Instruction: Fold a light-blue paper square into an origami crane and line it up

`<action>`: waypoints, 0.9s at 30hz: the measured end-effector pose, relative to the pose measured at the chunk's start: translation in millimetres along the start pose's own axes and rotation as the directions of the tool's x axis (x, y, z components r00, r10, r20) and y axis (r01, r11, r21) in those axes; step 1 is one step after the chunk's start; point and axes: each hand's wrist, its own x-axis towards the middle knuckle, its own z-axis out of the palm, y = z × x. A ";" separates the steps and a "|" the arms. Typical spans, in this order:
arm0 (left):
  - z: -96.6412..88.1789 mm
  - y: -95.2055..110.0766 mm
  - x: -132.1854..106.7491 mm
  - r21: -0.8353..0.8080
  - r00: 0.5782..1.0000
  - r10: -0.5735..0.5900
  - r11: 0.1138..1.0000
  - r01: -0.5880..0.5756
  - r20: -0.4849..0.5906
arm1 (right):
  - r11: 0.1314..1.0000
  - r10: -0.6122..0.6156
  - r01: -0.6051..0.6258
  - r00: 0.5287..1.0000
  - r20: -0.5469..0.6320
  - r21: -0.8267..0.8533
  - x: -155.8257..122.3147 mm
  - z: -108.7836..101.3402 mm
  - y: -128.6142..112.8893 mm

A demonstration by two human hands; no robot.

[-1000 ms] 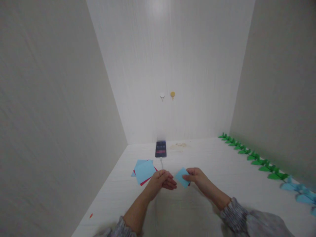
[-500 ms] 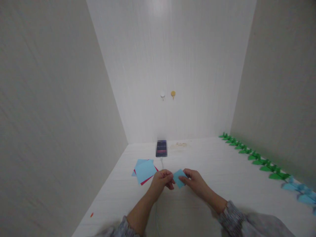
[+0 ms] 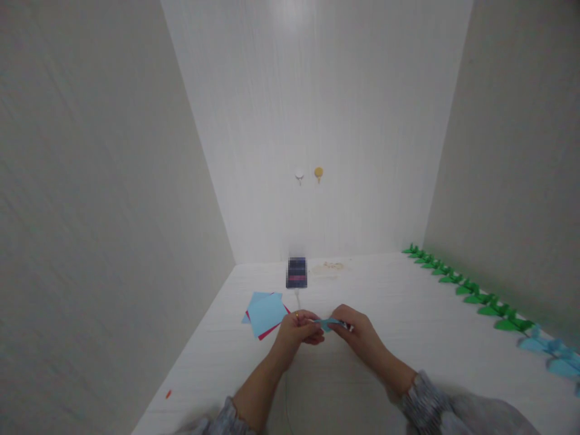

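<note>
Between both hands is a small folded piece of light blue paper [image 3: 326, 325], tilted so that little of its face shows. My left hand [image 3: 299, 331] pinches its left side, thumb on top and fingers curled underneath. On the opposite side my right hand [image 3: 356, 327] grips it between thumb and fingers. The fingers partly hide the folds. Just left of my left hand lies a loose stack of square sheets [image 3: 266, 314], light blue on top with red edges poking out beneath.
A phone-like device [image 3: 296, 273] with a blurred screen leans at the back wall, its white cable [image 3: 287, 399] running forward. Green folded paper shapes [image 3: 473, 295] line the right wall, followed by blue ones [image 3: 562, 359]. An orange scrap [image 3: 168, 394] lies near the left edge. Two hooks [image 3: 318, 173] hang on the wall.
The blue paper has turned from showing its flat square face to a nearly edge-on, narrow view. My fingers have closed in nearer around it, the right hand slightly higher.
</note>
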 end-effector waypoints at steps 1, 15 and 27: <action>0.1 0.2 -0.5 -0.009 1.000 -0.002 1.000 0.002 0.009 | 0.999 -0.048 0.048 0.999 -0.009 -0.025 0.3 -1.0 0.3; 5.7 7.2 -2.6 -0.116 0.995 0.034 0.992 -0.045 -0.093 | 0.986 -0.152 0.156 0.986 -0.072 0.055 -0.5 -1.7 -5.1; 5.9 6.6 -4.9 -0.148 1.000 0.023 0.989 -0.022 0.008 | 0.976 -0.146 0.151 0.988 -0.043 0.156 0.1 -6.1 -9.8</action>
